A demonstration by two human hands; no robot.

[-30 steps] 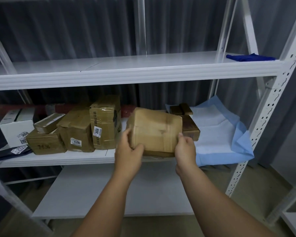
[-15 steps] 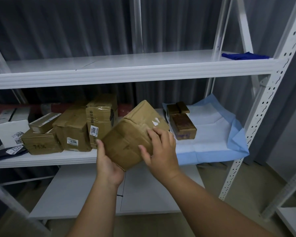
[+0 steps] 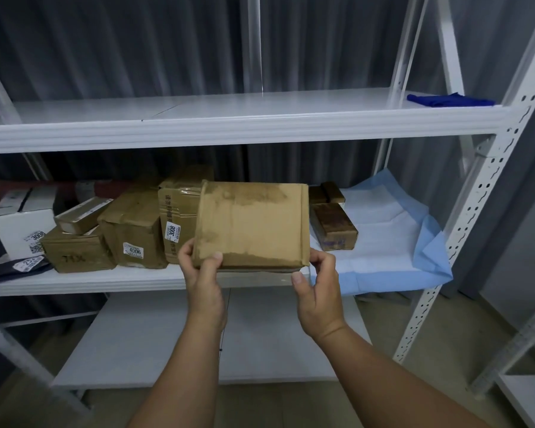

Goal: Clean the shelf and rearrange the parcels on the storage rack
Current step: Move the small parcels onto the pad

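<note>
The left hand (image 3: 203,274) has its fingers (image 3: 186,253) curled behind the lower left corner of a brown parcel (image 3: 252,225), thumb pressed on its front. The right hand (image 3: 317,284) pinches the lower right corner, thumb underneath. The parcel stands upright, held just above the front edge of the middle shelf (image 3: 105,281). Left of the fingers, parcels labelled 3008 (image 3: 178,223) and 4006 (image 3: 133,230) sit on that shelf beside a white box (image 3: 22,222). Right of them, a small dark parcel (image 3: 334,227) lies on a blue pad (image 3: 393,242). Above, a blue cloth (image 3: 450,99) rests on the top shelf (image 3: 229,125)
</note>
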